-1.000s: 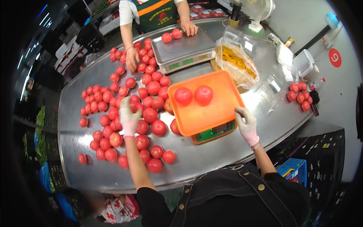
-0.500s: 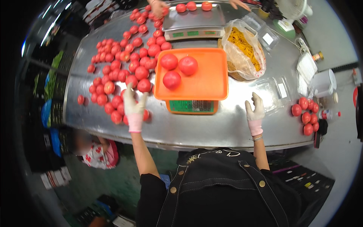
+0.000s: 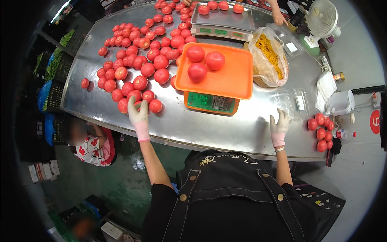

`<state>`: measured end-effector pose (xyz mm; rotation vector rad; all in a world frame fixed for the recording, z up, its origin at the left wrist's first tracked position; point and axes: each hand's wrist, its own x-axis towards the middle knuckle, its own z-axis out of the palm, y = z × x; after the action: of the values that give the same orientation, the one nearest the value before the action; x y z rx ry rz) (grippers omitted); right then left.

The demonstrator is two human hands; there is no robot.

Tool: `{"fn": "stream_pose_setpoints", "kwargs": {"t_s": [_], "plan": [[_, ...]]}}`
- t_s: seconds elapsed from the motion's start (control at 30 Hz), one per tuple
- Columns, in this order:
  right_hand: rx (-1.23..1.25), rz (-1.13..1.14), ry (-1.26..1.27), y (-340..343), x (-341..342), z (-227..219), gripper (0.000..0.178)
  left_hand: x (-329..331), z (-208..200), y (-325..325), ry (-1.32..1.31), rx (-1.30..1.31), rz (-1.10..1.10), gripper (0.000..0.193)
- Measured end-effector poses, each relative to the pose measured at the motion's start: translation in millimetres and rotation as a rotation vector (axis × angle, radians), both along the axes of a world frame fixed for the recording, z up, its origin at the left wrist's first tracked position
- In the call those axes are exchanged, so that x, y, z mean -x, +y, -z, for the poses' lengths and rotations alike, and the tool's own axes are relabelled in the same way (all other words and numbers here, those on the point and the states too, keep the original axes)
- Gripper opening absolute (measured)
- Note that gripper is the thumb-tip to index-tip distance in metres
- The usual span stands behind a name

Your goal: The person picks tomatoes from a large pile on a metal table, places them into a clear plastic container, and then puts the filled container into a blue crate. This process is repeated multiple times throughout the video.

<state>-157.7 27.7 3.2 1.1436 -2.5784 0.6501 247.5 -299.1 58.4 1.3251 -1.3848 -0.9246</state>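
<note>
My left hand point(image 3: 138, 117), in a white glove with a pink cuff, is at the near edge of the tomato spread. Its thumb and fingers close around one tomato point(image 3: 138, 106), which they partly cover. My right hand point(image 3: 279, 128), gloved likewise, hovers over the bare metal right of the scale, fingers apart and holding nothing. Between my hands stands an orange scale point(image 3: 211, 103) with a lit green display. On its orange tray point(image 3: 231, 76) rest three tomatoes point(image 3: 197, 72), grouped on the left side.
Many loose tomatoes point(image 3: 147, 69) cover the table's left. Behind stands another scale point(image 3: 221, 20) bearing tomatoes, with another person's hand point(image 3: 279, 17) nearby. Right are a bag of yellow strands point(image 3: 268, 54), clear plastic boxes point(image 3: 288, 103), several tomatoes point(image 3: 321, 133) and a fan point(image 3: 322, 18). A person point(image 3: 94, 145) is lower left.
My left hand has come nearer the table's front edge and closed around a tomato. My right hand stays open over the table. The whole view has shifted and tilted slightly.
</note>
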Motion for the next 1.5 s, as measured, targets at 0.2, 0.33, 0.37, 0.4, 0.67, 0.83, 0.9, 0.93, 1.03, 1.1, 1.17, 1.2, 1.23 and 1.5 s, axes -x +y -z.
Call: {"fn": "stream_pose_setpoints", "kwargs": {"t_s": [0.2, 0.33, 0.37, 0.4, 0.67, 0.83, 0.9, 0.93, 1.03, 1.1, 1.17, 1.2, 1.23, 1.5], "plan": [[-0.219, 0.018, 0.005, 5.4, 21.4, 16.2, 0.039, 74.0, -9.7, -9.1, -0.167, 0.107, 0.369, 0.059], [-0.379, -0.065, -0.316, 19.4, 8.0, -23.1, 0.025, 112.3, 0.4, -16.6, -0.187, 0.194, 0.527, 0.066], [-0.299, -0.088, -0.269, 29.6, 9.8, -20.9, 0.023, 124.0, -1.1, -16.4, -0.268, 0.287, 0.543, 0.070], [-0.224, -0.115, -0.221, 42.5, 14.2, -16.7, 0.021, 135.5, -3.7, -16.2, -0.348, 0.377, 0.553, 0.074], [0.202, -0.363, -0.127, -122.7, -40.2, -91.1, 0.041, 185.7, -3.5, -19.5, -0.702, 0.256, 0.579, 0.068], [0.040, -0.581, -0.085, -255.1, -75.7, -91.3, 0.067, 181.0, -8.9, -24.3, -0.536, 0.212, 0.594, 0.065], [-0.079, -0.598, 0.063, -287.1, -76.7, -78.4, 0.066, 172.9, -0.8, -27.2, -0.207, 0.200, 0.572, 0.063], [-0.152, -0.575, 0.114, -297.8, -78.7, -74.5, 0.065, 168.7, 7.1, -29.2, -0.044, 0.193, 0.560, 0.063], [-0.034, -0.454, -0.120, -307.5, -63.0, -71.7, 0.060, 149.5, -12.7, -32.0, 0.844, -0.624, 0.722, 0.050], [0.162, -0.447, -0.475, -298.3, -51.6, -69.9, 0.056, 141.5, -14.9, -32.5, 1.087, -0.750, 0.806, 0.050], [0.505, -0.408, -1.200, -275.2, -40.9, -73.8, 0.049, 141.2, -21.4, -26.2, 1.113, -0.789, 0.865, 0.051], [0.725, -0.408, -1.639, -251.0, -44.0, -83.8, 0.047, 144.6, -15.4, -21.0, 1.075, -0.741, 0.916, 0.051], [0.834, -0.407, -1.893, -226.6, -29.7, -73.4, 0.049, 149.4, -14.7, -15.7, 1.039, -0.740, 0.996, 0.052], [0.632, 0.101, -0.881, -20.6, 9.8, -61.2, 0.059, 227.9, -46.4, 80.5, 0.298, -0.656, 1.413, 0.069]]}}
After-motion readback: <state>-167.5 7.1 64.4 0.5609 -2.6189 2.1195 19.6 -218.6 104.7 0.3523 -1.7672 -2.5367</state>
